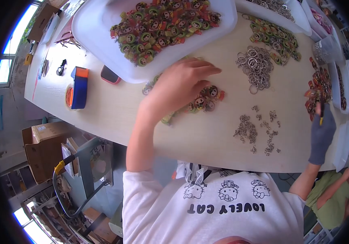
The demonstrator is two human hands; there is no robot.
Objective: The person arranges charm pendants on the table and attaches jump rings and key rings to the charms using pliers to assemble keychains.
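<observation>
My left hand (182, 83), bare, reaches over a loose pile of printed cartoon charms (207, 99) in the middle of the table. Its fingers are stretched and apart, with nothing visible between them; the palm side is hidden. On the far right, my right hand (322, 132) wears a grey glove with bare fingertips. It is closed on a slim tool with a black and yellow handle (321, 118), whose kind I cannot make out. Red charms (318, 87) lie right by its fingertips. Between my hands are a heap of split rings (255, 67) and small metal links (245, 129).
A white tray (95, 34) of charms stands at the back, with green charms (274, 38) right of it. More trays line the right edge. A blue and orange tape dispenser (79, 87) and a phone (110, 75) lie left. Another person (331, 199) sits at right.
</observation>
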